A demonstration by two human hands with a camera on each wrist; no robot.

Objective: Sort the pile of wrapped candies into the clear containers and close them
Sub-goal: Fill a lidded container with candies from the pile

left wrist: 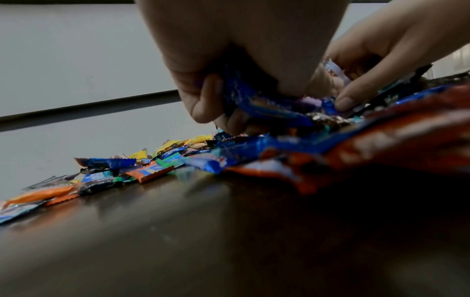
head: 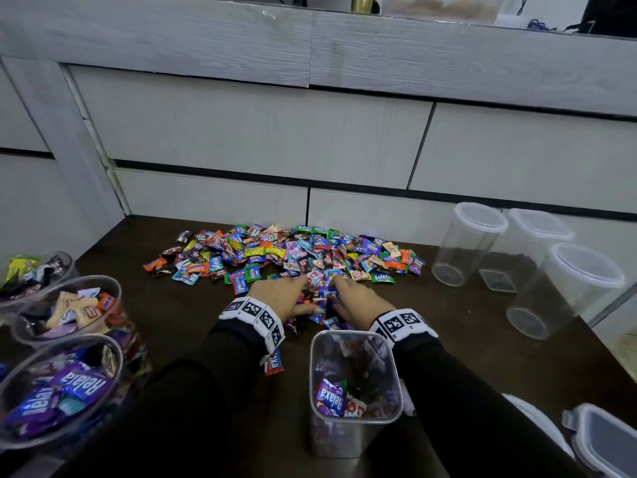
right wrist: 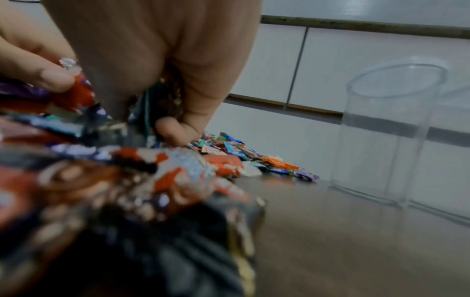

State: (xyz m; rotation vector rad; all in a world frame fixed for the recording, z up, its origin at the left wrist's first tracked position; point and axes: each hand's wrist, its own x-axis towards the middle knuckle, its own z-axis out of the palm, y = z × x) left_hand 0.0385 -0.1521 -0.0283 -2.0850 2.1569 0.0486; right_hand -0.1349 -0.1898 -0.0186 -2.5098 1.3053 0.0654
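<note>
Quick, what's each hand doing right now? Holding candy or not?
Left hand: fingers curled, gripping wrapped candies at the near edge of the pile.
Right hand: fingers curled round a bunch of candies too.

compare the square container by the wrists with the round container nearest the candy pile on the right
The square container is open-topped and partly filled with wrapped candies; the round container has a lid on and is empty. The square one has flat sides, the round one a curved wall. Both are clear, upright and stand on the dark table.
</note>
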